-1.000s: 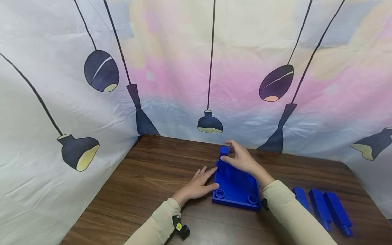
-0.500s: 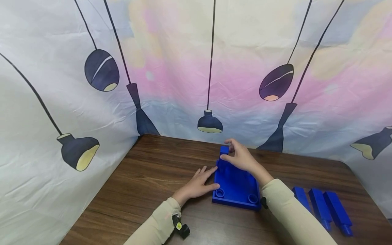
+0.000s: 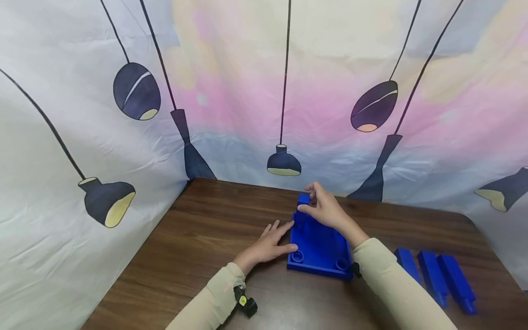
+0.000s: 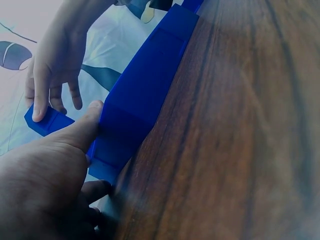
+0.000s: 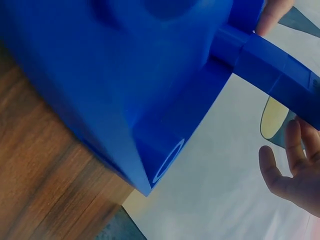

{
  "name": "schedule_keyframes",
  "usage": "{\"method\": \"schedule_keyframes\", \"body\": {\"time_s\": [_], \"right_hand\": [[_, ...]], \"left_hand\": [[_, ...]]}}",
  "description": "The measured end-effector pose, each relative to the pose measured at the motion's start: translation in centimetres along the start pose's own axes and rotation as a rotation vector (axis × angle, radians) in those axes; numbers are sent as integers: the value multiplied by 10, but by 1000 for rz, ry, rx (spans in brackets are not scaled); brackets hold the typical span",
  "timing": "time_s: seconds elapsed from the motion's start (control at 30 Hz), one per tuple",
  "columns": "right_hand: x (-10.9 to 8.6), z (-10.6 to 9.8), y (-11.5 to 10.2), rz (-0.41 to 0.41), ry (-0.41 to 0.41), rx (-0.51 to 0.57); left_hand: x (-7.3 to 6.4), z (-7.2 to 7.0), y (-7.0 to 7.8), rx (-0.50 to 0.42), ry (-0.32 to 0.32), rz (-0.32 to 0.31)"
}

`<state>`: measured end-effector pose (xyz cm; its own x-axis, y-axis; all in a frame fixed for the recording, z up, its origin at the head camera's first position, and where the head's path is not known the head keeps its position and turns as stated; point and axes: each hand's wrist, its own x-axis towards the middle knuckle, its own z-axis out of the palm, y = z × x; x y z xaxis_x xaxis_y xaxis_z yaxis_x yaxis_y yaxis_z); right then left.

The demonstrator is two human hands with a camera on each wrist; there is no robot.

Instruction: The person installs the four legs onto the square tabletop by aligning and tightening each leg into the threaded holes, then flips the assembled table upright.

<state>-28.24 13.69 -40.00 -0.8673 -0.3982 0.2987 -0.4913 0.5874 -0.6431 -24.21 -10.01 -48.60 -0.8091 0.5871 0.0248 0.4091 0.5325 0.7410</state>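
Observation:
A blue square board [image 3: 319,245] with a raised rim lies on the wooden table, round sockets showing at its two near corners. At its far left corner a blue leg [image 3: 303,199] stands upright, seen also as a jointed blue bar [image 5: 275,70] in the right wrist view. My right hand [image 3: 327,211] pinches this leg near the top, thumb on the near side and the fingers bent behind it. Spread along the board's left rim, my left hand [image 3: 267,245] rests with its thumb over the edge. The leg's lower joint is partly hidden in the head view.
Right of the board lie three loose blue legs: one partly behind my right sleeve [image 3: 407,266], a middle leg [image 3: 432,277] and an outer leg [image 3: 457,279]. A cloth backdrop [image 3: 247,105] with printed lamps hangs behind the table [image 3: 198,229].
The head view has shifted slightly, so everything sits a little higher in it. Both hands keep their places on the board and the leg.

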Motion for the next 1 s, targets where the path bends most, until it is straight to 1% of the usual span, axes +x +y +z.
{"method": "schedule_keyframes", "body": {"time_s": [0.1,0.23,0.33,0.43,0.6,0.73,0.87,1.0], "right_hand": [[0,0,-1,-4,8,-1],[-3,1,-1,12,2,-8],[-5,1,-1,18,-18,-32],[-7,-1,-1,10,-19,-65],[-12,-9,-4,8,-1,-84],[-21,-19,-1,24,-15,-127],[-32,-28,2,58,-42,-175],[-40,-36,5,64,-55,-213]], "left_hand": [[1,-1,0,5,-6,2],[0,0,0,20,-11,5],[0,2,-1,50,-4,8],[1,4,0,73,2,4],[-1,3,1,67,6,1],[-3,1,1,59,10,-2],[-4,2,0,60,11,0],[-3,2,0,57,19,7]]}}
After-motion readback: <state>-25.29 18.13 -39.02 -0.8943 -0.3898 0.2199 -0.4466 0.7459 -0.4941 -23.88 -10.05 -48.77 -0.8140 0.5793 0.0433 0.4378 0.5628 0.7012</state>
